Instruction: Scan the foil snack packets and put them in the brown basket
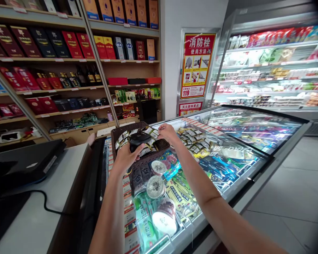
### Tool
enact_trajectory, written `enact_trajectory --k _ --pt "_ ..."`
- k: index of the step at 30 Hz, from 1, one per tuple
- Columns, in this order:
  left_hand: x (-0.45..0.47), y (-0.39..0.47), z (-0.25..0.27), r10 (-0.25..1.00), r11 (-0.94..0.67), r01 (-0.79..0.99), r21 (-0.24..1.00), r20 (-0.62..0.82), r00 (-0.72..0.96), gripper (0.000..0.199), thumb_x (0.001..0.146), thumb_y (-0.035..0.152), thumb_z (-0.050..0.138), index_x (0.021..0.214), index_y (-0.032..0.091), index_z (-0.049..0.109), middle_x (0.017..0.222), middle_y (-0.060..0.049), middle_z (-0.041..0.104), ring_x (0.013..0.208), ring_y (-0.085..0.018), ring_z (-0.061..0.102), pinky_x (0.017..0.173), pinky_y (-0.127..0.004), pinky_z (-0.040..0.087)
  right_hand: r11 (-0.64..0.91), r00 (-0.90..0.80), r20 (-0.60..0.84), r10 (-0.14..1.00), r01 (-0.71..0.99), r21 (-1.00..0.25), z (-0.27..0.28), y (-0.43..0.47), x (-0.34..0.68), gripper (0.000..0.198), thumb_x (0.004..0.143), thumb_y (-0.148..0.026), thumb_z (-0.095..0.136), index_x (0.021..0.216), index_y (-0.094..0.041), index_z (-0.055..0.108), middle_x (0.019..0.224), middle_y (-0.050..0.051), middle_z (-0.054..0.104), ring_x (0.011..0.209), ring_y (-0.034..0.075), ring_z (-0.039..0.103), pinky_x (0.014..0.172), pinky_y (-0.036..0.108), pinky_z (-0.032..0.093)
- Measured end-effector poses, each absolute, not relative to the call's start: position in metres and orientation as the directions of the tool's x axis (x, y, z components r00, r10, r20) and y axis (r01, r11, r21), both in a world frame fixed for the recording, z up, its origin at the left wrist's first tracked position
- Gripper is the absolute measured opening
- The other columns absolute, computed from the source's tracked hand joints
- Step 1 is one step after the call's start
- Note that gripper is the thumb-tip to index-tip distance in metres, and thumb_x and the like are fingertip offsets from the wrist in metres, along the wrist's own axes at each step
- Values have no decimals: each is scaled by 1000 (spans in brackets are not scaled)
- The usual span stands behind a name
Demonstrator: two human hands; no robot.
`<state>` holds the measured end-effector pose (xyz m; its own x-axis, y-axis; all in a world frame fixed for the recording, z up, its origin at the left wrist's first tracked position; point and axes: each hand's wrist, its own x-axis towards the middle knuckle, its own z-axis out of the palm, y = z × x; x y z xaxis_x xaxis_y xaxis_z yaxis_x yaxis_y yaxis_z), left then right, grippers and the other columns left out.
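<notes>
My left hand (127, 158) is wrapped around the handle of a black barcode scanner (139, 139). The scanner's head is over a dark brown woven basket (143, 161), which sits on the glass top at the far left end of the freezer. Several small packets (124, 137) with dark and pale wrappers lie in the basket. At the basket's right side, my right hand (169, 133) pinches the edge of a packet (153, 133) with its barcode facing up. That packet is just to the right of the scanner head. My right fingertips are partly hidden.
Below the basket, the chest freezer (243, 190) shows ice cream tubs (155, 187) and wrapped ices through its glass. A counter (42, 208) with a black device (29, 162) and cable stands left. Shelves of boxes (71, 43) rise behind; a lit cooler (275, 70) stands right.
</notes>
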<state>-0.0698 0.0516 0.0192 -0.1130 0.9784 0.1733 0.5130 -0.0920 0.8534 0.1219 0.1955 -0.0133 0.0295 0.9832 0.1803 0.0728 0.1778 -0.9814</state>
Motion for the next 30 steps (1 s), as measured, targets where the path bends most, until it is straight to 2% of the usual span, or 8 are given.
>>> enact_trajectory --k 7,13,15,18,20,23,27,30 --pt "-53 63 8 971 -129 547 827 216 -99 52 70 70 64 77 19 62 66 -5 68 59 -22 67 52 -29 47 195 46 199 979 64 -979 -1 189 133 22 60 -3 53 74 -19 58 74 -2 60 71 14 62 63 24 58" --pt "-47 62 10 978 -78 559 825 171 -116 55 68 73 65 75 18 61 68 -6 67 62 -25 69 54 -31 48 243 17 247 969 107 -964 -2 192 134 20 64 -4 51 71 -18 62 75 0 64 72 15 65 66 24 56" --pt "-46 61 12 979 -80 545 835 169 -115 55 67 72 66 75 18 62 68 -6 67 62 -25 68 54 -30 48 238 43 248 968 159 -958 -3 195 138 22 66 -4 51 75 -18 65 79 0 67 74 14 66 69 23 55" --pt "-47 58 18 980 -89 510 855 166 -107 55 65 72 68 73 18 62 67 -6 67 60 -23 67 54 -30 48 228 163 302 939 359 -905 -4 200 155 26 69 -3 53 85 -16 70 91 4 70 84 16 66 78 24 52" --pt "-51 56 22 979 -75 485 871 156 -128 55 64 71 70 73 17 62 67 -5 67 60 -22 66 54 -29 49 167 257 343 904 524 -835 -6 206 172 28 73 -3 54 93 -14 72 99 8 70 94 18 65 85 25 50" --pt "-64 54 25 970 -50 433 900 148 -195 55 63 70 72 76 17 63 68 -4 66 59 -19 64 53 -27 49 -7 333 305 892 685 -728 -15 214 198 28 79 -3 52 97 -8 73 100 15 69 101 21 62 88 26 45" --pt "-91 56 24 949 -56 388 920 169 -265 52 63 67 74 77 18 62 66 -3 64 56 -18 62 49 -27 48 -131 353 205 913 729 -671 -32 220 218 26 83 -4 50 96 -1 73 96 22 68 101 27 61 84 31 43" --pt "-113 55 23 923 -1 360 933 139 -358 49 62 63 77 76 19 62 67 -4 64 57 -19 62 49 -27 48 -164 370 203 906 751 -639 -37 218 212 27 84 -8 52 103 -3 71 109 26 64 113 31 55 90 37 42"
